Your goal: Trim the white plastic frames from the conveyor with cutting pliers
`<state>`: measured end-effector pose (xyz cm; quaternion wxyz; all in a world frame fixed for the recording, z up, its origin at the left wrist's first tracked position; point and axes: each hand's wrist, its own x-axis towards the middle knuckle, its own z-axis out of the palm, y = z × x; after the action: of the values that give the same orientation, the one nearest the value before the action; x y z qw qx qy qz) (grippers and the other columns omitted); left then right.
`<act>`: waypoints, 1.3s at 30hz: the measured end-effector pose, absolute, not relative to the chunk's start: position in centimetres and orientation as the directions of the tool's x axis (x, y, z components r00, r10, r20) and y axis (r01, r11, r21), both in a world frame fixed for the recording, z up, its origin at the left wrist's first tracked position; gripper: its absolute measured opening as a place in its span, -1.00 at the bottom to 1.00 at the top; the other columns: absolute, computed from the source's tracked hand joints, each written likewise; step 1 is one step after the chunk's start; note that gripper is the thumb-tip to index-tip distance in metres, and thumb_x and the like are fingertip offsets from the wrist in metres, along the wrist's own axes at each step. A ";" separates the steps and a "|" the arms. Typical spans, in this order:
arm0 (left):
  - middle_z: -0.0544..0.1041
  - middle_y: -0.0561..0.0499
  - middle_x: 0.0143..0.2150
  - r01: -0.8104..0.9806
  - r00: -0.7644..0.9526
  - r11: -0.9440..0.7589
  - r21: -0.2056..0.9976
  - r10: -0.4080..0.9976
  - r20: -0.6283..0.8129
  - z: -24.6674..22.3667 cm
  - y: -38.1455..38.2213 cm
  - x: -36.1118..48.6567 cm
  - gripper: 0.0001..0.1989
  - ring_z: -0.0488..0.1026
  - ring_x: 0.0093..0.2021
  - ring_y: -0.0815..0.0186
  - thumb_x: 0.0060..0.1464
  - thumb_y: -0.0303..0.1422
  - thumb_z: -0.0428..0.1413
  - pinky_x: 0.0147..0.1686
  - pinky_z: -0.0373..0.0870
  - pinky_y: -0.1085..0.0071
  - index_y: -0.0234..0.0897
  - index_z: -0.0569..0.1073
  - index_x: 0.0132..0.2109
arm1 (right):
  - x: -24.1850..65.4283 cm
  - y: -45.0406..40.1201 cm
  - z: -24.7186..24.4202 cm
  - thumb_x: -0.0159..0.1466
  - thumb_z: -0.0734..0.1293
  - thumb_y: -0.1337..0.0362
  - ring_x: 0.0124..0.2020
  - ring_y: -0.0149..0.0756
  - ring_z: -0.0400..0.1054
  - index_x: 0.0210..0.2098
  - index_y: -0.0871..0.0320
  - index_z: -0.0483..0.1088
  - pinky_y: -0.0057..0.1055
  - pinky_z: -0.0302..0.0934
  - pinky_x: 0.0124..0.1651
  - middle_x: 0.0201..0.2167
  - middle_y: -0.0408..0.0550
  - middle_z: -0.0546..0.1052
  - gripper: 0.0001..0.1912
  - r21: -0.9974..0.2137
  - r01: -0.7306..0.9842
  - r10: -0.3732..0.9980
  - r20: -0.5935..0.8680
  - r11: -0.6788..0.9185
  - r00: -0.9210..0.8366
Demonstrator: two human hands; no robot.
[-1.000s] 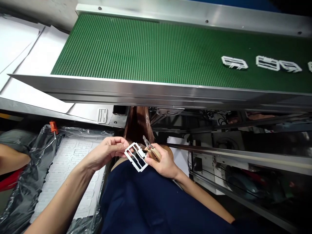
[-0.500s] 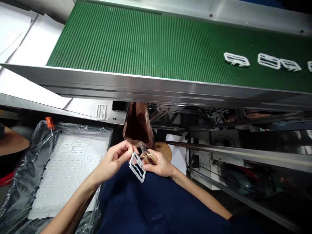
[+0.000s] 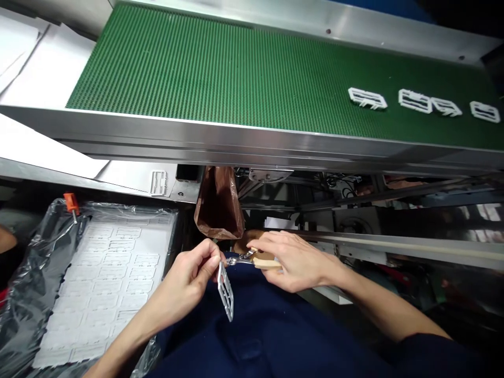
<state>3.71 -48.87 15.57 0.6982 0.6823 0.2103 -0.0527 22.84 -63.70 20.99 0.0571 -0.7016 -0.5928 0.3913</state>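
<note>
My left hand (image 3: 197, 270) pinches the upper end of a white plastic frame (image 3: 226, 294), which hangs nearly edge-on in front of my dark blue clothing. In my right hand (image 3: 293, 260) is a pair of nippers (image 3: 262, 261) with pale yellow handles, the fingers wrapped round them. The metal jaws point left and reach the frame's upper edge beside my left fingertips. Whether the jaws touch the plastic, I cannot tell. Just beyond my hands an open brown plastic bag (image 3: 218, 226) hangs below the conveyor.
A green ribbed conveyor belt (image 3: 205, 68) crosses the top, with several white frames (image 3: 367, 98) at its right. To the left stands a box lined with clear plastic (image 3: 29, 294), holding rows of similar frames (image 3: 112, 272). An orange-handled tool (image 3: 71, 203) sits at its corner. Another frame (image 3: 158, 182) lies on the ledge.
My right hand has turned over and moved right, so the nippers now lie sideways with jaws toward the frame. The frame has swung nearly edge-on in my left hand. The whole view has shifted slightly.
</note>
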 end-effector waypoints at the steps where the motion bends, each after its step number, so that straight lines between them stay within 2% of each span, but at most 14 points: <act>1: 0.37 0.07 -0.46 0.364 0.905 0.063 0.929 0.213 -0.369 15.7 -48.9 3.7 -0.76 0.31 -0.43 0.32 0.25 -0.21 -0.11 -0.41 0.20 0.40 -0.23 0.24 -0.34 | 22.9 -63.4 21.4 0.08 0.23 0.29 -0.17 -0.21 0.30 0.06 0.12 0.25 -0.27 0.16 -0.10 -0.17 -0.01 0.42 -0.49 -0.518 0.809 0.863 -0.505 -0.278 -0.026; 9: 0.37 0.07 -0.45 0.363 0.902 0.076 0.929 0.222 -0.370 16.3 -49.2 3.9 -0.75 0.31 -0.42 0.31 0.26 -0.19 -0.12 -0.40 0.21 0.38 -0.23 0.25 -0.32 | 23.6 -61.3 24.1 0.07 0.20 0.30 -0.25 -0.21 0.29 -0.03 0.15 0.28 -0.29 0.14 -0.17 -0.27 0.00 0.40 -0.56 -0.434 0.883 0.803 -0.582 -0.176 -0.126; 14: 0.37 0.08 -0.46 0.363 0.902 0.093 0.927 0.215 -0.375 16.4 -49.0 4.1 -0.75 0.32 -0.41 0.31 0.26 -0.19 -0.12 -0.39 0.22 0.38 -0.23 0.24 -0.32 | 23.9 -60.7 24.9 0.08 0.18 0.28 -0.32 -0.23 0.28 -0.14 0.16 0.30 -0.30 0.14 -0.22 -0.35 -0.03 0.37 -0.67 -0.401 0.910 0.802 -0.576 -0.106 -0.160; 25: 0.41 0.07 -0.48 0.372 0.904 0.060 0.926 0.201 -0.376 16.9 -49.3 4.7 -0.75 0.33 -0.43 0.31 0.25 -0.20 -0.12 -0.42 0.21 0.39 -0.23 0.24 -0.34 | 24.2 -59.3 26.3 0.07 0.21 0.25 -0.43 -0.22 0.30 -0.27 0.21 0.37 -0.32 0.08 -0.37 -0.42 0.02 0.40 -0.74 -0.285 0.957 0.793 -0.571 0.054 -0.215; 30: 0.41 0.06 -0.48 0.372 0.904 0.067 0.926 0.203 -0.377 16.8 -49.5 4.7 -0.75 0.34 -0.44 0.30 0.25 -0.20 -0.11 -0.43 0.21 0.39 -0.23 0.24 -0.34 | 24.3 -58.3 26.7 0.03 0.24 0.29 -0.54 -0.25 0.29 -0.37 0.21 0.43 -0.36 0.01 -0.48 -0.51 0.04 0.43 -0.79 -0.284 0.956 0.755 -0.612 0.068 -0.236; 34: 0.40 0.05 -0.47 0.368 0.903 0.098 0.925 0.201 -0.380 16.5 -49.8 4.7 -0.75 0.33 -0.44 0.30 0.25 -0.21 -0.11 -0.42 0.22 0.40 -0.23 0.26 -0.35 | 24.6 -57.7 26.4 0.04 0.25 0.30 -0.63 -0.34 0.23 -0.49 0.19 0.41 -0.40 -0.08 -0.53 -0.62 -0.04 0.39 -0.88 -0.310 0.947 0.739 -0.616 0.088 -0.271; 39: 0.40 0.06 -0.47 0.372 0.895 0.127 0.919 0.211 -0.392 16.2 -50.1 4.6 -0.77 0.33 -0.43 0.31 0.24 -0.22 -0.07 -0.41 0.20 0.40 -0.24 0.27 -0.34 | 25.2 -57.9 25.3 0.11 0.23 0.27 -0.65 -0.40 0.17 -0.46 0.17 0.42 -0.43 -0.14 -0.53 -0.64 -0.08 0.38 -0.85 -0.355 0.933 0.745 -0.606 0.061 -0.280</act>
<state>4.56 -50.12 16.24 0.7173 0.6581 0.2217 -0.0562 25.19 -57.94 25.27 -0.1321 -0.5854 -0.7164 0.3558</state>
